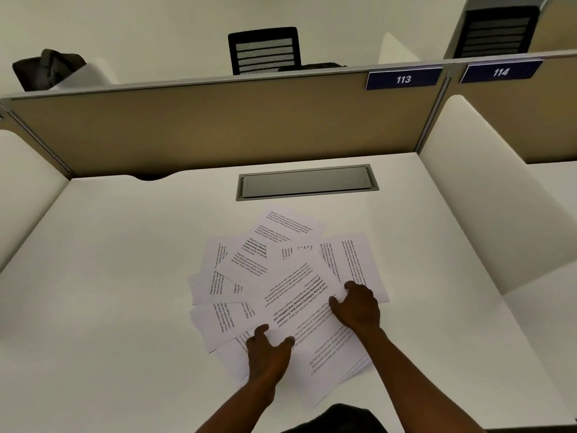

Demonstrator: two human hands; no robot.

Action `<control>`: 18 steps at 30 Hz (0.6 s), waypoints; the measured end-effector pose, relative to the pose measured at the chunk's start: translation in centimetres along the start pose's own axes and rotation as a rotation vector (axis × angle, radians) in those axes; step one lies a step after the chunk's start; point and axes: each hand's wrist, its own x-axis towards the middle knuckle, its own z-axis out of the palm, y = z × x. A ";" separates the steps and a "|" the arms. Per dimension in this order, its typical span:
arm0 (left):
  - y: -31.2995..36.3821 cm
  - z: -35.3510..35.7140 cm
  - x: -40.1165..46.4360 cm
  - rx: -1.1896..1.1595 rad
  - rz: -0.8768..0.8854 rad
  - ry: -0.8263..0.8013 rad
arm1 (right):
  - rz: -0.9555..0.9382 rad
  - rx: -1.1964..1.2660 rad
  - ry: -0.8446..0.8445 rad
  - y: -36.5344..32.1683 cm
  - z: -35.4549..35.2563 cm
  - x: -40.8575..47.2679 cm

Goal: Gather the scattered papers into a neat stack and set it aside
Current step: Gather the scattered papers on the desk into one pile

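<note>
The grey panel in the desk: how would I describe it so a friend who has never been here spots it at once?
Start at the tan partition with the blue 113 sign. Just in front of it, set flush into the white desk, is a long grey metal panel, beyond the scattered papers. It is the desk's only grey, framed rectangle; everything else lying there is white printed paper.

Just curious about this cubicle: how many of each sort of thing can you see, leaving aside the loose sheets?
Hands: 2 (left hand, right hand)
Office chairs: 2 ()
Number plates: 2 (113, 114)
Desk cable hatch: 1
Dark bag: 1
Total: 8
</note>
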 end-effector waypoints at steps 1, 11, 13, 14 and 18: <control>0.0 0.0 0.0 0.003 0.002 0.005 | 0.006 0.006 0.000 -0.2 0.0 0.0; -0.1 0.2 0.3 0.005 -0.007 0.011 | 0.030 0.104 -0.062 -0.2 -0.6 1.3; 0.0 0.1 0.1 0.000 0.022 0.035 | -0.015 0.116 -0.073 0.0 -0.7 1.3; 0.3 0.1 -0.1 0.015 0.077 0.068 | -0.048 0.122 -0.084 0.0 -0.8 1.3; 3.0 -0.3 0.2 0.196 0.589 0.165 | -0.186 0.131 -0.122 0.2 -1.8 1.4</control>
